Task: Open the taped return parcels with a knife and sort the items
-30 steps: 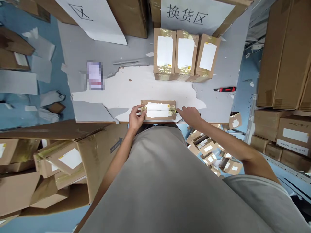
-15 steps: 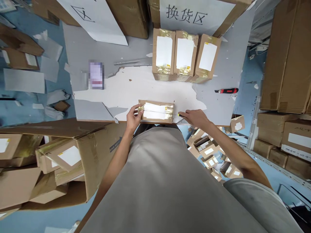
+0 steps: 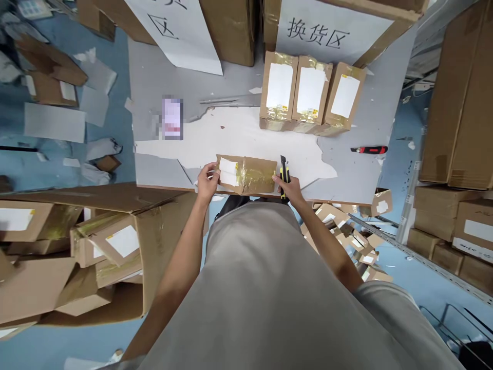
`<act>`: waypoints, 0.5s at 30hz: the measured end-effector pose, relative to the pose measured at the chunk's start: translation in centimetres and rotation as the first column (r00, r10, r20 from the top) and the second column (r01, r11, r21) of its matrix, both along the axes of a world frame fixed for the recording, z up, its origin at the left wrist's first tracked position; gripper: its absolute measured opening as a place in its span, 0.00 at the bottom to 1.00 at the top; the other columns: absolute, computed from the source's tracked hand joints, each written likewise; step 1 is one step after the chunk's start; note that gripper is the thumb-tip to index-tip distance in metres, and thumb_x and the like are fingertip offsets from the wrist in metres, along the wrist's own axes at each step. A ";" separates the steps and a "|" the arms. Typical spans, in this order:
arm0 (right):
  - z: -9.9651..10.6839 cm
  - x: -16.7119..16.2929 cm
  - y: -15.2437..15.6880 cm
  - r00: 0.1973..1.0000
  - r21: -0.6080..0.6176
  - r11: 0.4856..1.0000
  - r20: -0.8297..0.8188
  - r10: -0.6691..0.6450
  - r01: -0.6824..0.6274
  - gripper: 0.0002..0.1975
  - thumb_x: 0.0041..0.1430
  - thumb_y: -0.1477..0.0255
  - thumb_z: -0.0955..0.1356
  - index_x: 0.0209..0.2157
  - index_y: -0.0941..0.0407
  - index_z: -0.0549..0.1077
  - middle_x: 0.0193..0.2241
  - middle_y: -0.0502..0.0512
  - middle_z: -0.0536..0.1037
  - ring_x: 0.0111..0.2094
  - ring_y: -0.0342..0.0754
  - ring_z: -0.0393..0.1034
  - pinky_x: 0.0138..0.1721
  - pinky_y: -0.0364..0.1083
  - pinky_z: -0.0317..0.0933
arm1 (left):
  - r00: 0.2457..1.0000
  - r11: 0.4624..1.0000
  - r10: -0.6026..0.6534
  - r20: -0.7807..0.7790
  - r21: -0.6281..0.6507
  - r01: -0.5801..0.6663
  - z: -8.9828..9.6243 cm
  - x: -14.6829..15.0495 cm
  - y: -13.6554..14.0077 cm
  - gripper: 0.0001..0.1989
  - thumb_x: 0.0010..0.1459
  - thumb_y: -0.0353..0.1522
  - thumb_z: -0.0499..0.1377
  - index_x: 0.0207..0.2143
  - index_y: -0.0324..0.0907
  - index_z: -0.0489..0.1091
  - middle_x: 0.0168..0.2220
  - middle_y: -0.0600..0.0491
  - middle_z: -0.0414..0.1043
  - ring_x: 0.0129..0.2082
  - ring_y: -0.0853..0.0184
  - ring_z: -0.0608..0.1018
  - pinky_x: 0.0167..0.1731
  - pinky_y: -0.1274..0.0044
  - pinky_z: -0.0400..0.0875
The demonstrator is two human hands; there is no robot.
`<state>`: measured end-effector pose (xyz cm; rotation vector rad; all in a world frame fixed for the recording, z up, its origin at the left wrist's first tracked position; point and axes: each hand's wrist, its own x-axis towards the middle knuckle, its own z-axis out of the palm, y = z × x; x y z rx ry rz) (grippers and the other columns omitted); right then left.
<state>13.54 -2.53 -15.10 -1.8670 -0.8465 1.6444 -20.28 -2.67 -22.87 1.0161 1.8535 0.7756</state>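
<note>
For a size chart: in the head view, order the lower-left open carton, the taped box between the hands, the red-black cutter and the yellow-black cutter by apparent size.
1. Open carton
2. Taped box
3. Red-black cutter and yellow-black cutter: too alike to rank

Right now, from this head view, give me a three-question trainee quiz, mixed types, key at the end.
1. Which hand holds the yellow-and-black cutter beside the taped box?
2. True or false: the red-and-black cutter lies on the table, untouched by either hand.
3. How many small boxes with white labels stand side by side in the row? A) two B) three C) five

Key: 1. The right hand. 2. True. 3. B.
</note>
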 end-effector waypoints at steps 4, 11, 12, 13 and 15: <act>3.4 0.6 1.6 0.988 0.109 0.994 0.149 -0.044 0.028 0.34 0.52 0.41 0.80 0.42 0.58 0.84 0.23 0.48 0.78 0.23 0.45 0.72 0.28 0.44 0.67 | 0.985 0.993 -0.110 0.130 -0.022 0.114 -1.7 3.2 1.5 0.23 0.59 0.40 0.65 0.56 0.45 0.73 0.48 0.45 0.80 0.45 0.61 0.83 0.51 0.66 0.82; 5.1 0.4 3.6 0.908 0.100 0.988 0.413 0.063 -0.114 0.31 0.61 0.43 0.77 0.46 0.59 0.85 0.28 0.52 0.83 0.29 0.49 0.78 0.35 0.45 0.72 | 0.948 0.967 -0.253 0.192 0.008 0.256 0.3 5.0 4.3 0.24 0.66 0.43 0.64 0.61 0.44 0.75 0.61 0.39 0.80 0.59 0.54 0.83 0.63 0.59 0.79; 5.1 0.0 3.5 0.894 0.096 0.985 0.439 0.090 -0.147 0.31 0.62 0.43 0.76 0.46 0.58 0.85 0.28 0.52 0.84 0.31 0.50 0.79 0.37 0.45 0.73 | 0.945 0.966 -0.256 0.203 0.072 0.246 1.5 4.6 4.7 0.24 0.69 0.46 0.62 0.62 0.44 0.76 0.64 0.40 0.79 0.61 0.55 0.82 0.64 0.60 0.78; 5.1 -0.5 3.5 0.875 0.094 0.979 0.470 0.115 -0.179 0.30 0.64 0.43 0.75 0.47 0.58 0.85 0.29 0.53 0.84 0.33 0.51 0.80 0.38 0.46 0.73 | 0.938 0.960 -0.270 0.219 0.129 0.247 2.7 4.2 5.1 0.25 0.72 0.48 0.61 0.62 0.45 0.77 0.64 0.41 0.79 0.63 0.55 0.81 0.64 0.62 0.79; 5.3 -1.5 3.6 0.824 0.084 0.969 0.545 0.152 -0.234 0.28 0.69 0.45 0.73 0.47 0.57 0.84 0.32 0.55 0.85 0.37 0.54 0.81 0.42 0.47 0.74 | 0.917 0.940 -0.325 0.231 0.180 0.288 5.2 3.6 6.0 0.25 0.72 0.52 0.62 0.58 0.45 0.81 0.61 0.43 0.83 0.62 0.54 0.82 0.63 0.63 0.79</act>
